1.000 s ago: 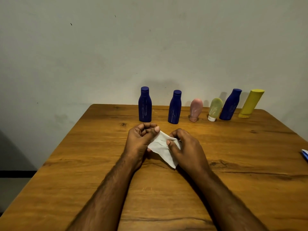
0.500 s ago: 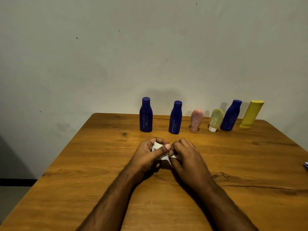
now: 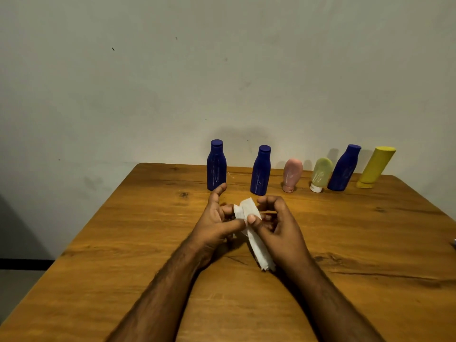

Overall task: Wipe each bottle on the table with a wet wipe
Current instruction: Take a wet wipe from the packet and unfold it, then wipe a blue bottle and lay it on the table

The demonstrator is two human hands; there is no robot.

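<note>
A white wet wipe (image 3: 254, 233) is held between both hands above the middle of the wooden table (image 3: 123, 243). My left hand (image 3: 217, 223) pinches its upper part with the thumb, forefinger stretched out. My right hand (image 3: 278, 225) grips it from the right; a folded strip hangs down beneath. Several bottles stand in a row at the far edge: a blue bottle (image 3: 216, 166), a second blue bottle (image 3: 260, 171), a pink tube (image 3: 292, 174), a pale green tube (image 3: 320, 173), a third blue bottle (image 3: 344, 169) and a yellow tube (image 3: 375, 167). White scribbles mark most of them.
A plain grey wall rises right behind the row of bottles. A small pale object (image 3: 454, 242) peeks in at the table's right edge. The floor and a dark skirting strip (image 3: 24, 264) show at the lower left.
The wipe was bunched tightly between both hands half a second ago; now it is drawn out into a long folded strip. My left forefinger has stretched forward. The camera view has tilted slightly.
</note>
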